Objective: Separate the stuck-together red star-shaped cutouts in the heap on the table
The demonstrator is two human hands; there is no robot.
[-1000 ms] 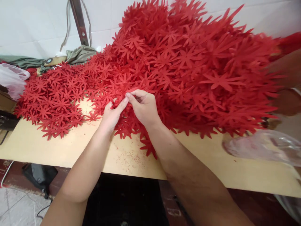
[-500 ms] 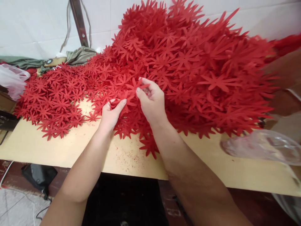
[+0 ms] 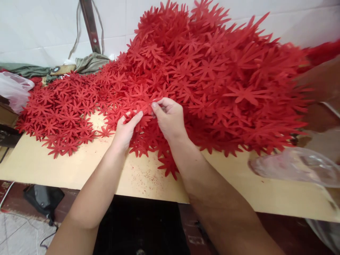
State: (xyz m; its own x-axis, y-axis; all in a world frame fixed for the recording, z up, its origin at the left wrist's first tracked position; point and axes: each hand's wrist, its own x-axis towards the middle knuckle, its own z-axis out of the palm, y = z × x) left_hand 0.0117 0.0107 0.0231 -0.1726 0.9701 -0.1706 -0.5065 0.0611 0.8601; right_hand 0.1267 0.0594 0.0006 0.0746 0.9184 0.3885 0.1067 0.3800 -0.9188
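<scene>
A big heap of red flower-shaped cutouts [image 3: 207,67] with long narrow petals covers the back of the table. In front of its middle, my left hand [image 3: 129,125] pinches a red flower cutout [image 3: 145,107] between thumb and fingers. My right hand [image 3: 170,115] has thumb and fingertips closed on the right side of the same piece, close to the left thumb. The held piece blends with the red heap behind it, so its outline, and whether several layers are there, I cannot tell.
Red crumbs lie on the pale tabletop [image 3: 101,173]. A clear plastic cup [image 3: 294,166] lies on its side at right. A white plastic bag [image 3: 17,88] is at far left, with grey-green cloth [image 3: 91,63] behind the heap. A metal post [image 3: 90,26] stands against the wall.
My right hand has come down and slightly left, bringing its fingertips nearer my left thumb. The raised petals it held are now lower. My left hand has barely moved.
</scene>
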